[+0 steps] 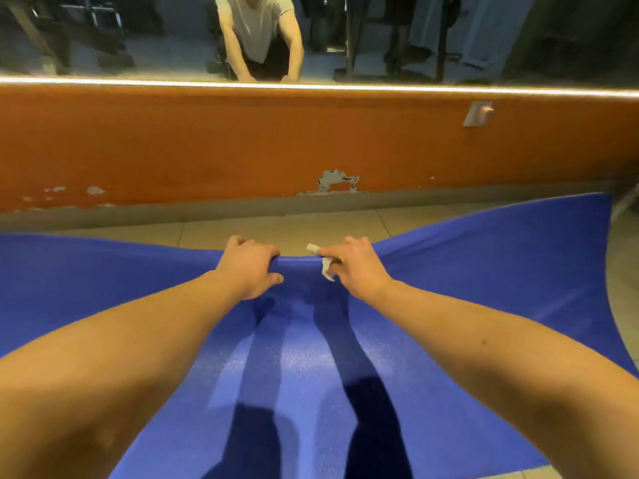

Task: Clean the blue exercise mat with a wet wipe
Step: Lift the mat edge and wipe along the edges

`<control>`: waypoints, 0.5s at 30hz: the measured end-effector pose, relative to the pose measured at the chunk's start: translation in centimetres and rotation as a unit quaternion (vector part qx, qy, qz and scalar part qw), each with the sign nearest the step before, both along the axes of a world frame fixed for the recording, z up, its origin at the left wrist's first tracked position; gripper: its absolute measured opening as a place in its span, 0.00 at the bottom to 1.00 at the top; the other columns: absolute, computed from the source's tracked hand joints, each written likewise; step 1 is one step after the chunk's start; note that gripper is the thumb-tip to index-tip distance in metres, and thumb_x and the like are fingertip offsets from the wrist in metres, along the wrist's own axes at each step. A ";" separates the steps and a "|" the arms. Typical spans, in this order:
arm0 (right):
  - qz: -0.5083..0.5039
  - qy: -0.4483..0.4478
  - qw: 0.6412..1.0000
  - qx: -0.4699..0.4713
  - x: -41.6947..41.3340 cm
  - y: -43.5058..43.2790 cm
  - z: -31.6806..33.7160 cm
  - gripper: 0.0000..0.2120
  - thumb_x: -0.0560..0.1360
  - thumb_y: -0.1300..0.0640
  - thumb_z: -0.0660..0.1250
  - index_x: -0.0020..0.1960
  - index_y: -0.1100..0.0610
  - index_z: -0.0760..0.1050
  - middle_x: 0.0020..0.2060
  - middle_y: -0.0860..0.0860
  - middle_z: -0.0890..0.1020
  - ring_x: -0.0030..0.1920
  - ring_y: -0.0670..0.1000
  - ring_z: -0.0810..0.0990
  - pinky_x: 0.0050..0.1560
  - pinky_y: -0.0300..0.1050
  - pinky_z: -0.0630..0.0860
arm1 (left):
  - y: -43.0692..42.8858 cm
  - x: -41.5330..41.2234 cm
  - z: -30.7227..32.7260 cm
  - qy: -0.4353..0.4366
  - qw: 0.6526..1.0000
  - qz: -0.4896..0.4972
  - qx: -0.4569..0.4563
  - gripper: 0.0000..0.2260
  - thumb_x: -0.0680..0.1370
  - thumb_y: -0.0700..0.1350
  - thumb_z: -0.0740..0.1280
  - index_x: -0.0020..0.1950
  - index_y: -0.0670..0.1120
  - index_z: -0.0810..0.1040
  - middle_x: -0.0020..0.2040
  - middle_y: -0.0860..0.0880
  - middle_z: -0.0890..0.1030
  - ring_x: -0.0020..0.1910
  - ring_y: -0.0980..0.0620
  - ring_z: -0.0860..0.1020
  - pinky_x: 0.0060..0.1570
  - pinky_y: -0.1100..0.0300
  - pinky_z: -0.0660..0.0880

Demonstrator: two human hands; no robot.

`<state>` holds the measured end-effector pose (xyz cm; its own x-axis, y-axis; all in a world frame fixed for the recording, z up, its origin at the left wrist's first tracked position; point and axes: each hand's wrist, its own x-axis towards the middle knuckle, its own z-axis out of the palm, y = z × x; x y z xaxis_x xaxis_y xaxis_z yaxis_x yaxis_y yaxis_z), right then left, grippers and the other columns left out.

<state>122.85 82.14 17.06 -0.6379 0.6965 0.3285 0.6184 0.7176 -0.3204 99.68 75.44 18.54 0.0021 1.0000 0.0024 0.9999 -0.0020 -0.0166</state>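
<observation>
The blue exercise mat (484, 271) spreads across the tiled floor below me, its far edge lifted in the middle. My left hand (249, 267) grips that far edge, fingers curled over it. My right hand (356, 266) grips the same edge a little to the right, with a small white wet wipe (326, 271) pinched between its fingers and the mat. Part of the wipe sticks out on both sides of the fingers. Both forearms stretch out over the mat and cast dark shadows on it.
An orange wall (242, 143) with chipped paint and a grey skirting runs just beyond the mat. Above it a mirror (380, 39) reflects a person leaning forward and gym equipment. A strip of beige floor tiles (283, 229) lies between mat and wall.
</observation>
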 end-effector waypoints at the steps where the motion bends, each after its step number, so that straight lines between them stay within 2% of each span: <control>1: -0.004 -0.001 1.000 -0.014 -0.5 -0.4 0.1 0.14 0.70 0.69 0.65 0.45 0.53 0.84 0.35 0.43 0.84 0.40 0.54 0.73 0.46 0.49 0.68 | 0.4 1.3 -0.2 -0.046 0.999 -0.017 -0.013 0.12 0.76 0.59 0.68 0.54 0.53 0.77 0.46 0.51 0.82 0.48 0.46 0.78 0.57 0.52 0.67; 3: 0.000 0.009 1.000 -0.030 -0.9 -1.2 0.7 0.13 0.74 0.66 0.65 0.48 0.53 0.84 0.33 0.43 0.81 0.39 0.53 0.70 0.43 0.49 0.66 | 1.1 3.4 -0.5 -0.109 0.993 -0.026 -0.021 0.13 0.76 0.57 0.69 0.57 0.52 0.78 0.49 0.50 0.83 0.48 0.45 0.79 0.48 0.54 0.70; 5: -0.014 0.033 0.998 -0.050 -0.6 -1.7 1.5 0.11 0.79 0.64 0.63 0.50 0.55 0.84 0.34 0.51 0.80 0.37 0.56 0.70 0.39 0.51 0.67 | 1.7 4.6 -0.6 -0.102 0.995 -0.018 -0.007 0.11 0.78 0.55 0.69 0.57 0.51 0.78 0.50 0.48 0.83 0.48 0.45 0.79 0.44 0.55 0.68; 7: -0.046 0.071 0.992 -0.089 0.1 -1.7 2.8 0.12 0.80 0.66 0.61 0.43 0.58 0.81 0.34 0.55 0.79 0.35 0.55 0.70 0.36 0.52 0.66 | 2.2 5.0 -0.5 -0.088 0.996 -0.011 0.002 0.11 0.79 0.56 0.68 0.52 0.49 0.76 0.47 0.48 0.82 0.45 0.45 0.77 0.43 0.55 0.66; 9: -0.072 0.103 0.986 -0.110 0.6 -1.2 4.2 0.13 0.79 0.68 0.59 0.38 0.61 0.76 0.32 0.54 0.74 0.32 0.51 0.65 0.36 0.47 0.62 | 2.5 5.4 0.0 -0.071 0.997 -0.013 0.006 0.11 0.79 0.56 0.67 0.49 0.49 0.75 0.44 0.48 0.80 0.42 0.45 0.74 0.42 0.54 0.66; 11: -0.125 0.103 0.979 -0.126 1.1 -0.2 5.2 0.11 0.82 0.65 0.59 0.49 0.62 0.81 0.41 0.52 0.79 0.39 0.50 0.71 0.42 0.46 0.68 | 2.8 6.1 0.3 -0.057 0.998 -0.019 0.000 0.10 0.79 0.55 0.66 0.47 0.49 0.73 0.43 0.49 0.79 0.42 0.44 0.74 0.44 0.54 0.66; 13: -0.171 0.117 0.965 -0.162 1.6 0.6 5.9 0.12 0.83 0.62 0.61 0.62 0.60 0.79 0.51 0.50 0.81 0.48 0.51 0.76 0.49 0.46 0.73 | 3.2 6.6 0.4 -0.054 0.998 -0.021 -0.008 0.08 0.79 0.53 0.64 0.46 0.49 0.71 0.41 0.49 0.76 0.42 0.44 0.73 0.47 0.54 0.66; 15: -0.184 0.122 0.956 -0.196 2.1 1.1 5.8 0.12 0.82 0.62 0.63 0.64 0.58 0.77 0.54 0.52 0.81 0.48 0.52 0.78 0.50 0.50 0.77 | 3.4 6.7 0.3 -0.050 0.998 -0.020 -0.011 0.07 0.79 0.52 0.63 0.46 0.50 0.71 0.39 0.50 0.74 0.41 0.45 0.73 0.50 0.54 0.66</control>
<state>124.96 83.21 22.86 -0.2650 0.9586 0.1039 0.6785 0.2619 -0.6864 106.37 78.88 18.84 0.0428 0.9989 -0.0174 0.9956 -0.0412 0.0845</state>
